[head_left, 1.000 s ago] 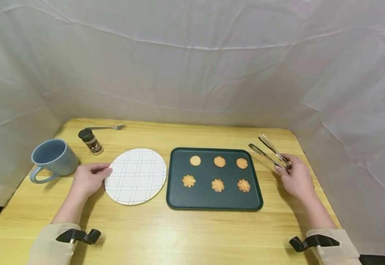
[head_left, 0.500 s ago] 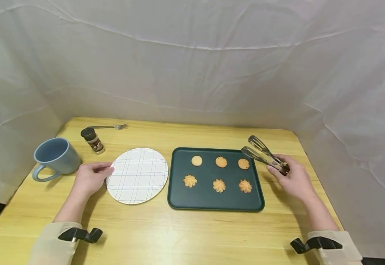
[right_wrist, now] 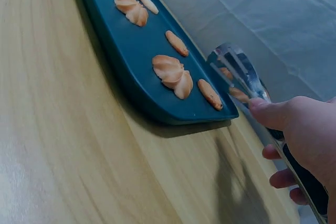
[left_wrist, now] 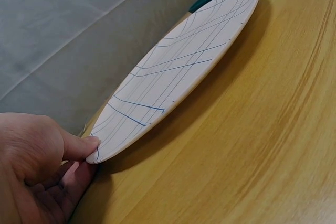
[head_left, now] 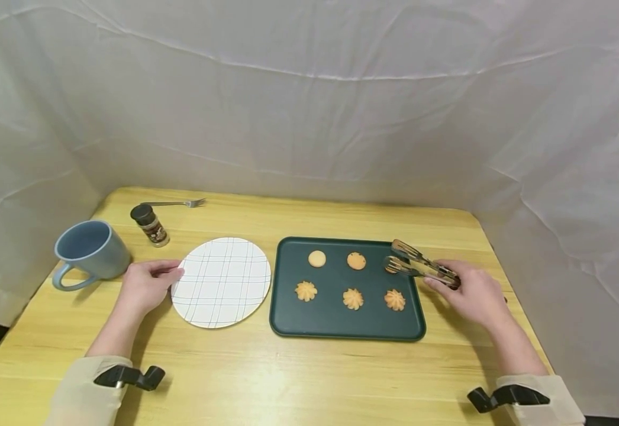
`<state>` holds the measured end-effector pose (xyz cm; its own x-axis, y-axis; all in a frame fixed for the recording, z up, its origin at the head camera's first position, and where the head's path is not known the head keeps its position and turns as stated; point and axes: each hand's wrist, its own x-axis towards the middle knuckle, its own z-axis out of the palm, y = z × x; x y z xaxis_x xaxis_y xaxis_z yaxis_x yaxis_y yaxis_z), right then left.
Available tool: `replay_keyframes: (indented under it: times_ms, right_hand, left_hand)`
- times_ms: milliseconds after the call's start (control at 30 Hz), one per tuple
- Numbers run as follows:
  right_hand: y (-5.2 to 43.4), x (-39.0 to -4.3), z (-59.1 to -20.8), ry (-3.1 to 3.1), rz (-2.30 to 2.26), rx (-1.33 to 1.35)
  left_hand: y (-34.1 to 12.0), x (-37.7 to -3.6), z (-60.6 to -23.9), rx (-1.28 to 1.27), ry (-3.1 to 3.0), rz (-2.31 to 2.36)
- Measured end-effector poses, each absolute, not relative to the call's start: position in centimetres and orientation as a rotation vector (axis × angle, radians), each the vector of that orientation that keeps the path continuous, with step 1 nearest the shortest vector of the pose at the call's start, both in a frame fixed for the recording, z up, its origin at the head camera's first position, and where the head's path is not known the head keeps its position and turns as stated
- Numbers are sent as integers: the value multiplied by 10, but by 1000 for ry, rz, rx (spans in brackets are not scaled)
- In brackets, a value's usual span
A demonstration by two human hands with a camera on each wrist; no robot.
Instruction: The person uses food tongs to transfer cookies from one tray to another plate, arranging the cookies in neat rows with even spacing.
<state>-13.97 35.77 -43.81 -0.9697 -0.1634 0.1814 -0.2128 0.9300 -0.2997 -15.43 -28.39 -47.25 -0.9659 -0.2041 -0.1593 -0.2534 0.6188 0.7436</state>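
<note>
Six cookies lie on the green tray [head_left: 288, 319], three round ones behind and three flower-shaped ones in front. My right hand [head_left: 471, 291] grasps the metal tongs [head_left: 418, 266] by the handle, fingers curled around it. One second ago the tongs pointed up and away, beside the tray; now I have swung them down and to the left, so that the tips are over the far right corner of the tray. The tips stand around the round cookie [right_wrist: 239, 94] there, one blade on each side, as the right wrist view shows through the blades. I cannot tell if they already squeeze it or only frame it. I judge that the pick-up of this cookie is just beginning.

My left hand [head_left: 144, 285] has not moved. Its thumb and fingers pinch the left rim of the checked plate [head_left: 224, 284], which lies on the counter [head_left: 309, 378] just beside the tray, with nothing on it. The blue mug [head_left: 90, 251], the spice jar [head_left: 151, 225] and the fork [head_left: 173, 204] stay at the far left, apart from the work.
</note>
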Motion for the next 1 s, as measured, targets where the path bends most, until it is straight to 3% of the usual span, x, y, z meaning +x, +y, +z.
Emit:
replay_keyframes:
  times_ms: [1000]
  right_hand:
    - [358,-138,-433,-2975,370,386]
  left_hand:
    - [-284,-154,-472,-385,2776,1288]
